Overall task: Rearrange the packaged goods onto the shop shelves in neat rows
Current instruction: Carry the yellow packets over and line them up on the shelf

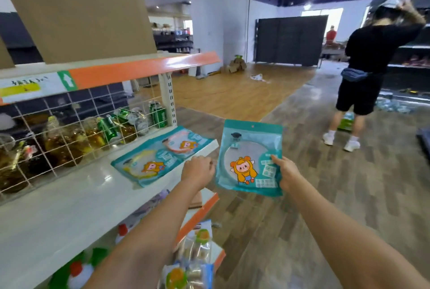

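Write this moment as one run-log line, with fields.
stage: placing | right hand: holds teal packet upright, beside shelf | left hand: at white shelf edge | on shelf: two teal packets flat

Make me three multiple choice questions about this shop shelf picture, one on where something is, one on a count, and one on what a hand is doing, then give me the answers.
1. Where do the green drink cans sit?
A. behind the white wire grid
B. on the wooden floor
C. on the top shelf

2. How many flat teal cartoon-printed packets lie on the white shelf board?
A. none
B. two
C. five

3. What is the right hand doing?
A. hanging empty
B. pinching the edge of a teal packet with an orange cartoon figure held in the air
C. gripping a can

Answers: 1 A, the cans show through the grid wires. 2 B, one with a yellow ring, one with a pink ring. 3 B, its fingers clasp the packet's right edge beyond the shelf, while the left hand is at the shelf's front edge.
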